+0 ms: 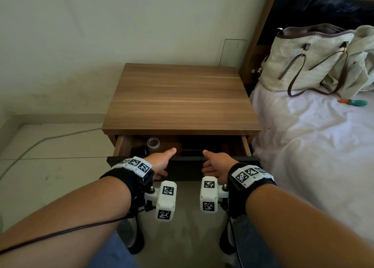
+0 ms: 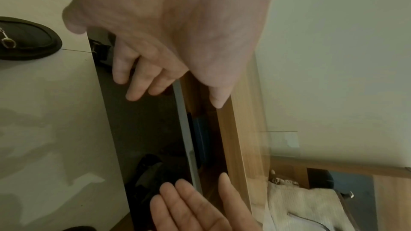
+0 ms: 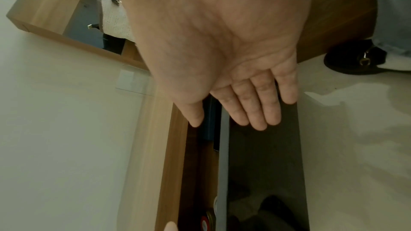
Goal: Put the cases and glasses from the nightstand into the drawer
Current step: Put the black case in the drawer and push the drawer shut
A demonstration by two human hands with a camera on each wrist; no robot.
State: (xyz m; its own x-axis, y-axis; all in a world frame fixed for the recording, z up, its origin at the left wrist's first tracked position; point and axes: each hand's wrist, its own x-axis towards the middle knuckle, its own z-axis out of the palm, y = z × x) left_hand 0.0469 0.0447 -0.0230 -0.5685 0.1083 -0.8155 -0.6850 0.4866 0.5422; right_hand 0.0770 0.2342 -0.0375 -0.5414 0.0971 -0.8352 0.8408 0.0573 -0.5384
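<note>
The wooden nightstand (image 1: 180, 97) has a bare top. Its drawer, with a dark front (image 1: 183, 169), stands a little way out. My left hand (image 1: 162, 163) and right hand (image 1: 213, 164) lie side by side on that front, fingers (image 3: 255, 115) straight and flat against it, thumbs over its top edge. In the left wrist view my left hand (image 2: 175, 99) spans the drawer's edge, and a blue case (image 2: 201, 138) lies inside the gap. The right wrist view shows my right hand (image 3: 224, 122) beside the blue case (image 3: 210, 120). No glasses are visible.
A roll of clear tape (image 1: 153, 142) and a dark object (image 1: 139, 151) sit in the drawer's left part. A woven handbag (image 1: 303, 59) and a teal toy (image 1: 354, 102) lie on the bed (image 1: 313, 156) to the right. A cable (image 1: 50, 138) runs over the floor at left.
</note>
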